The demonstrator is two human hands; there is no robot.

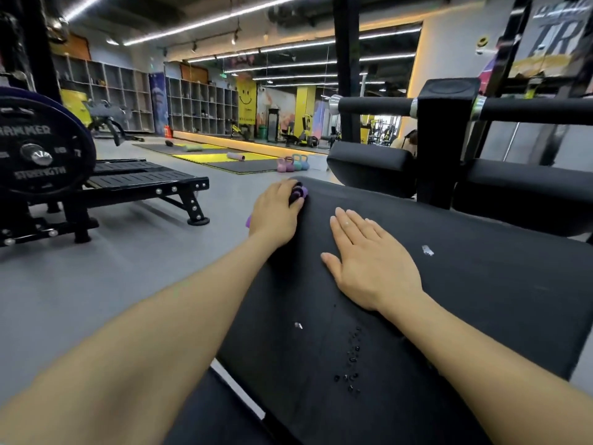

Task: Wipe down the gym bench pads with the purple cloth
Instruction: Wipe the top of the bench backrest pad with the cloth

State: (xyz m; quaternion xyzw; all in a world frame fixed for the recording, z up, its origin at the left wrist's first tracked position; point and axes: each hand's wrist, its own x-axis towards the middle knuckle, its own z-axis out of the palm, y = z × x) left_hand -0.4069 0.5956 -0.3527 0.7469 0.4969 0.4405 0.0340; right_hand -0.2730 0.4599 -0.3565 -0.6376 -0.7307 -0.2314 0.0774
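A long black bench pad (449,284) runs from the bottom of the view to the middle. My left hand (276,213) grips the bunched purple cloth (301,191) against the pad's far left corner; only small bits of cloth show past my fingers and under my palm. My right hand (369,261) lies flat on the pad with its fingers straight, a little to the right of the left hand. Water drops (351,361) and two small white specks sit on the pad nearer to me.
Black roller pads (372,165) and a black upright post (444,139) stand just beyond the pad. A weight plate (41,152) on a black machine frame (144,184) is at the left. Grey floor lies between; kettlebells (293,162) and mats farther back.
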